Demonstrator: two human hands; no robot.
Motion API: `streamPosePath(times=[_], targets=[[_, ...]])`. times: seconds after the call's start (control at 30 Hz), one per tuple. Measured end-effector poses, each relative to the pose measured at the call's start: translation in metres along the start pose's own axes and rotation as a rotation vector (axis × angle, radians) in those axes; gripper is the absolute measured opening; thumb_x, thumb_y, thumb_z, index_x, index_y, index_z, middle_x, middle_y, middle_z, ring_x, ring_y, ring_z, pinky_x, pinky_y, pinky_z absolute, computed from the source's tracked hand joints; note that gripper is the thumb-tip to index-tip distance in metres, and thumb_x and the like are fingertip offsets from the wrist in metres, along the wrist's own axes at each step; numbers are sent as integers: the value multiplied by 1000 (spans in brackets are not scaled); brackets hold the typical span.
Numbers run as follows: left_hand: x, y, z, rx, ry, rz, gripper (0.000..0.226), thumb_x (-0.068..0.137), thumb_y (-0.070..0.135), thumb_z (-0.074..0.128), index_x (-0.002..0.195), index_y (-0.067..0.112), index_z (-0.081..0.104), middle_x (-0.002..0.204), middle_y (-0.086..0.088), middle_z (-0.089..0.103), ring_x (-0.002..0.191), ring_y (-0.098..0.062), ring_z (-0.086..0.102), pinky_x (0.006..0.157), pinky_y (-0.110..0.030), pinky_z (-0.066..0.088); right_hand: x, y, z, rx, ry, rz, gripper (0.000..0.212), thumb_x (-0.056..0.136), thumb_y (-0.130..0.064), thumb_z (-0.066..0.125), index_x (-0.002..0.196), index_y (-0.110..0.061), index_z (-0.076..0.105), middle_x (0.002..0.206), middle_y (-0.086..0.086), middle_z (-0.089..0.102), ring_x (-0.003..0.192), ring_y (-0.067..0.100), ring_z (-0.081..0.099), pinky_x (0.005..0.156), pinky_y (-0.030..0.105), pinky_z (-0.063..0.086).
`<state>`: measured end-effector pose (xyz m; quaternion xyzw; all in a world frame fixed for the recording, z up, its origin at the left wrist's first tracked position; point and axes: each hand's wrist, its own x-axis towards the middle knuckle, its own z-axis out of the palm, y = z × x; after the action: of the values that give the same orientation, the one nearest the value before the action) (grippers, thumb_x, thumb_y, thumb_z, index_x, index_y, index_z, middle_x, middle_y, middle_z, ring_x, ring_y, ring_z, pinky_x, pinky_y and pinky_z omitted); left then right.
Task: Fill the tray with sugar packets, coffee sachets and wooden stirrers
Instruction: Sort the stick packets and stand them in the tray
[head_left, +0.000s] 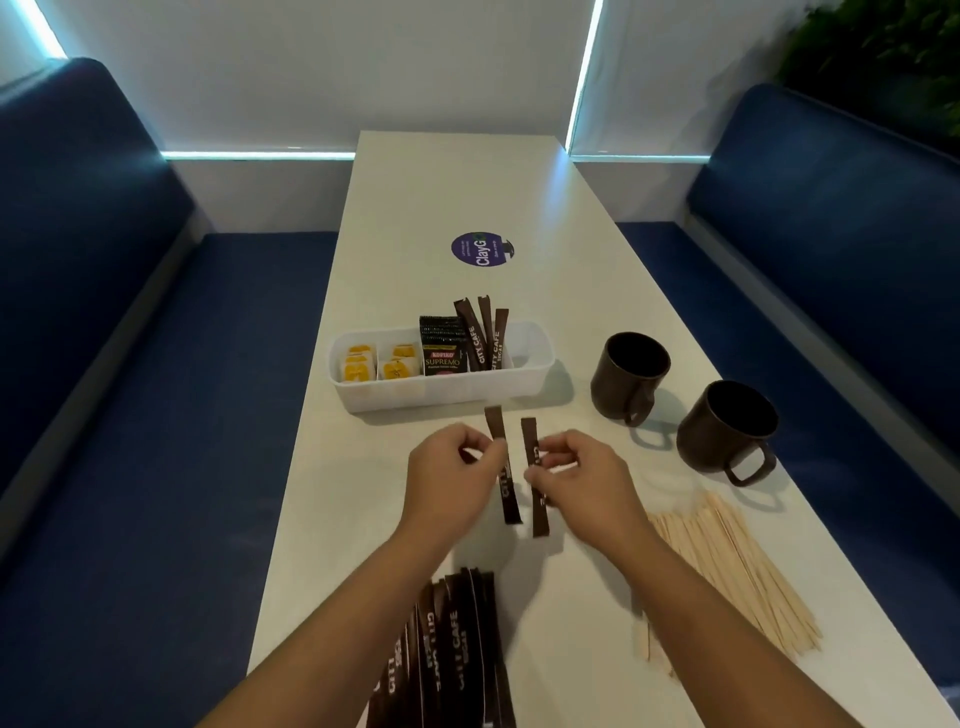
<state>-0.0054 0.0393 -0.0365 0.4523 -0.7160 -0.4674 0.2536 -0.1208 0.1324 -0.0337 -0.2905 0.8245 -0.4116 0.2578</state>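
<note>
We see both hands raised over the long white tabletop (441, 182), each pinching one slim brown paper sugar stick: the left hand (449, 480) holds the left stick (503, 465), the right hand (576, 480) holds the right stick (535, 478), the two sticks near each other but apart. Just beyond the hands sits the translucent white plastic tray (431, 392); it holds small yellow-and-white packets (376, 364) at its left end, a black Kopiko Supremo coffee sachet (441, 348) in the middle, and three brown City Cafe sticks (483, 338) leaning upright beside it. Nearer us than the hands lies a pile of brown sugar sticks (447, 654); right of the right forearm, a spread of pale wooden stirrers (737, 566). Two dark brown mugs (631, 376) stand beyond the right hand.
</note>
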Motion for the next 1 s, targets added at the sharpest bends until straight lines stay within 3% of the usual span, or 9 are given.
streamPosePath(times=[0.13, 0.27, 0.43, 0.6, 0.7, 0.8, 1.0], targets=[[49, 25, -9, -107, 56, 89, 13, 85, 23, 70, 77, 14, 67, 67, 6, 64, 55, 1, 53, 52, -8, 41, 48, -42, -8, 99, 27, -84, 26, 82, -16, 74, 105, -19, 62, 92, -2, 66, 80, 14, 67, 81, 38, 58], [94, 45, -15, -131, 134, 170, 9, 83, 22, 71, 80, 16, 65, 70, 6, 66, 62, -4, 58, 59, -16, 47, 95, -78, -12, 166, 26, -163, 30, 84, -15, 71, 110, -21, 59, 96, 0, 66, 84, 18, 68, 82, 43, 58], [132, 55, -18, -152, 131, 258, 27, 87, 20, 65, 111, 30, 56, 82, 2, 69, 72, -11, 67, 66, -27, 55, 135, -101, -10, 217, 9, -230, 31, 84, -10, 69, 110, -21, 57, 92, 2, 66, 79, 17, 69, 74, 32, 59], [156, 52, -18, -23, 113, 331, 43, 93, 15, 58, 133, 28, 49, 79, 5, 64, 72, -9, 64, 66, -18, 52, 161, -95, -1, 135, 36, -239, 30, 84, -11, 67, 109, -22, 55, 95, -5, 63, 85, 17, 67, 78, 37, 59], [163, 41, -14, 82, 57, 353, 37, 93, 15, 57, 128, 27, 52, 77, 6, 63, 69, -9, 62, 64, -23, 51, 167, -84, 3, 41, 35, -231, 29, 82, -9, 65, 107, -18, 54, 92, -7, 61, 78, 13, 64, 71, 29, 56], [166, 29, -11, 196, 53, 358, 30, 93, 22, 58, 122, 28, 56, 88, 4, 66, 77, -15, 63, 70, -35, 56, 170, -73, 6, -79, 10, -220, 25, 81, -9, 64, 103, -15, 56, 89, -6, 60, 75, 9, 60, 60, 16, 43], [170, 13, -7, 446, 128, 399, 31, 89, 29, 61, 120, 26, 58, 100, 6, 67, 95, -16, 50, 72, -30, 44, 176, -61, 12, -195, -26, -207, 19, 79, -10, 62, 98, -7, 61, 94, 4, 67, 84, 20, 63, 69, 27, 49]])
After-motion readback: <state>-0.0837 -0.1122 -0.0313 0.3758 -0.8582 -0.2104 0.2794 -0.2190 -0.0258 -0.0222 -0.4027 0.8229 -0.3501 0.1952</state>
